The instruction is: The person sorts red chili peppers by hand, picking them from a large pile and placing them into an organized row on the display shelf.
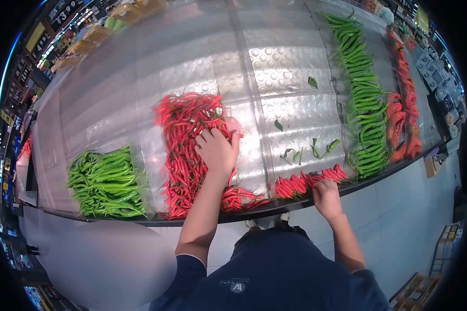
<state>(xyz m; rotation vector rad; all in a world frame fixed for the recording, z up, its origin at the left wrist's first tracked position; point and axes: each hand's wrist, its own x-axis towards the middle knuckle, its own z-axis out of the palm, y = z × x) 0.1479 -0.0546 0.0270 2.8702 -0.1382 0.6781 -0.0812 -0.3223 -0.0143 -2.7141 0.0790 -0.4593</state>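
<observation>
While half-curled left hand (216, 150) touches 1 red-chilli heap (184, 129), right hand (327, 196) curls at 1 chilli row (294, 185); grips unclear.

Was a grocery shop; showed price signs (64, 13), red chilies (179, 155) and green peppers (368, 101) on a display counter (187, 39).

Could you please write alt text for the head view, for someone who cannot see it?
A person's left hand rests on a large heap of red chilies on a shop display, while the right hand is at a short row of red chilies along the front edge. Green peppers lie on either side.
</observation>
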